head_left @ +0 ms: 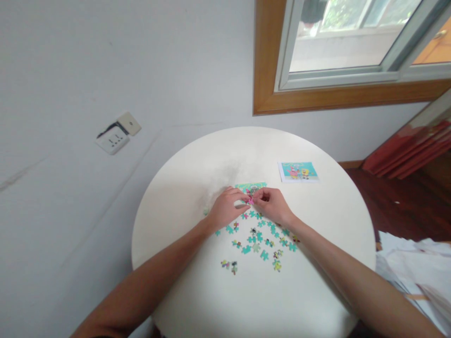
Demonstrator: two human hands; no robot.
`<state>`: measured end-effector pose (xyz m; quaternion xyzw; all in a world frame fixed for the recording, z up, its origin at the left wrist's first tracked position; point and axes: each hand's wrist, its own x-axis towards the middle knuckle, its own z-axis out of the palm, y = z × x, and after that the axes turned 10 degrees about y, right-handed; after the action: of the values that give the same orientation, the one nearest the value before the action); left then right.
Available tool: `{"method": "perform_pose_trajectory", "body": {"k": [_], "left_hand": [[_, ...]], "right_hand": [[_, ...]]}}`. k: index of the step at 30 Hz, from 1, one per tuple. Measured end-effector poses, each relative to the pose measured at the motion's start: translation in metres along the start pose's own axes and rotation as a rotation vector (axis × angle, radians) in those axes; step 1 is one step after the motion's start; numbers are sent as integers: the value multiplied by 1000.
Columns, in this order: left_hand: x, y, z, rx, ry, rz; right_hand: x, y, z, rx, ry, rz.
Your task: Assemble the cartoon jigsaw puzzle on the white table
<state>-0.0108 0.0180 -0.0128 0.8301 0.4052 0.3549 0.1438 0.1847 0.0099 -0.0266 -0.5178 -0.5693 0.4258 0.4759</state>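
Observation:
A partly joined jigsaw puzzle (259,185), teal along its top edge, lies flat on the round white table (197,291). My left hand (227,206) rests at its left side, fingers stretched towards the pink part and thumb apart from them. From the right, my right hand (271,203) pinches a small puzzle piece at the pink part; the fingers mostly hide it. Loose teal puzzle pieces (260,236) are scattered nearer to me, and a few multicoloured pieces (225,264) lie closest to the front.
A picture card (299,172) with a pink and a yellow cartoon figure lies at the back right of the table. Behind stand a white wall with a socket (112,140) and a wood-framed window. Papers (416,267) are heaped at the right, beyond the table edge.

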Motion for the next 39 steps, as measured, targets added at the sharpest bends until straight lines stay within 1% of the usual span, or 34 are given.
{"method": "perform_pose_trajectory", "body": {"k": [3, 9, 14, 22, 26, 32, 39], "left_hand": [[0, -1, -3, 12, -15, 0], [0, -19, -9, 128, -35, -135], [-1, -23, -10, 118, -53, -157], [-1, -21, -7, 74, -42, -173], [-1, -19, -8, 72, -46, -182], [1, -15, -11, 63, -58, -201], [1, -16, -8, 60, -59, -203]], "right_hand": [[-1, 0, -2, 2, 7, 7], [6, 4, -11, -113, 174, 7], [10, 8, -15, -191, 227, -12], [8, 3, -18, -264, 216, -39], [7, 4, -18, -314, 192, -69], [7, 7, -17, -346, 157, -67], [5, 3, -6, -316, 127, -175]]}}
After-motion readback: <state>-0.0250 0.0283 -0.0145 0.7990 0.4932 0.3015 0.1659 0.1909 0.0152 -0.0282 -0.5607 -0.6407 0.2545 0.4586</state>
